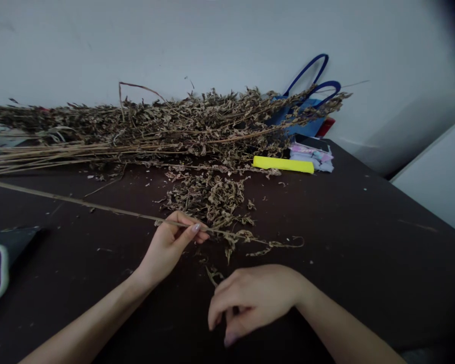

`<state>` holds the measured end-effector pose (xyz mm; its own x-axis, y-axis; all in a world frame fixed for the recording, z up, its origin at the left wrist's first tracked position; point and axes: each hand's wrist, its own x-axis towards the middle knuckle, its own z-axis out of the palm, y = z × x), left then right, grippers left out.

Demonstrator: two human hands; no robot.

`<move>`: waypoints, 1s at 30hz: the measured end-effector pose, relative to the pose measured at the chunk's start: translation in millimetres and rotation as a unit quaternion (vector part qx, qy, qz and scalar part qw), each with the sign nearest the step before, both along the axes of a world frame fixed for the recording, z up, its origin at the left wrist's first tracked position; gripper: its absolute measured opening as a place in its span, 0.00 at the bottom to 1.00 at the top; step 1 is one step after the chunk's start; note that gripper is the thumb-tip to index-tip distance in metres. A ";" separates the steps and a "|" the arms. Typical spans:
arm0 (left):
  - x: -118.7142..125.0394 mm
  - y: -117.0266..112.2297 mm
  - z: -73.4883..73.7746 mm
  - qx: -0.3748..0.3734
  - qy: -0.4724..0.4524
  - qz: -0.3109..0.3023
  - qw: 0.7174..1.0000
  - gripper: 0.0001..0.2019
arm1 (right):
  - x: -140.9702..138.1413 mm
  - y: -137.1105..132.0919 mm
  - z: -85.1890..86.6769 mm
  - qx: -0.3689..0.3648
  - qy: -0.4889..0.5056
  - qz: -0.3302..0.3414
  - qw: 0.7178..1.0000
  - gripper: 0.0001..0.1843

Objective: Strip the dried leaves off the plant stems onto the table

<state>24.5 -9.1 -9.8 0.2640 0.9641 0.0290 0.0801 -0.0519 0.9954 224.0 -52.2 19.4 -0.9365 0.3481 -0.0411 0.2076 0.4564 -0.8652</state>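
In the head view, the left hand (170, 242) pinches a long, thin, straw-coloured dry stalk (79, 201) between its thumb and fingers; the stalk runs from the grip out to the left edge, and on the other side its thinner end, with a few curled leaves, reaches to the right of the hand. The right hand (256, 293) is nearer the body and to the right of the left hand, palm down with loosely curled fingers and a narrow gap by the thumb; whether anything is held in it cannot be told. A small, withered, greenish-brown leaf sprig (213, 275) shows just beyond its knuckles. Directly beyond the left hand, a loose heap of crumpled brown-green dried leaves (208, 194) lies on the dark brown table (364, 242). Farther beyond both hands stretches a large bundle of dried leafy stems (182, 124), bare stalk ends to the left. Beyond the right hand, farther off, are a bright yellow flat strip (282, 164), a dark rectangular slab (311, 143) on crumpled lilac-grey cloth (320, 163), and a blue bag with dark blue loop handles (311, 114). Well left of the left hand is a dark object with a rounded white rim (3, 273).
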 end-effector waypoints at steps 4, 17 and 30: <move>-1.2 0.4 1.6 0.015 -0.001 0.007 1.000 0.07 | -3.0 3.9 -15.6 0.118 -0.056 -0.137 0.982 0.14; -0.8 1.7 1.7 0.033 0.007 0.006 0.999 0.06 | 25.8 7.0 26.7 0.177 0.019 -0.338 0.924 0.09; 3.7 -4.9 -1.0 0.020 0.014 -0.020 1.000 0.07 | 12.1 18.5 -10.0 0.274 -0.079 -0.421 0.861 0.09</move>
<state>28.2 -14.0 -10.8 0.3026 0.9513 0.0590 0.1049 -0.0948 0.9900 236.0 -33.6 9.4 -0.3414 0.9083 0.2416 0.7602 0.4180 -0.4974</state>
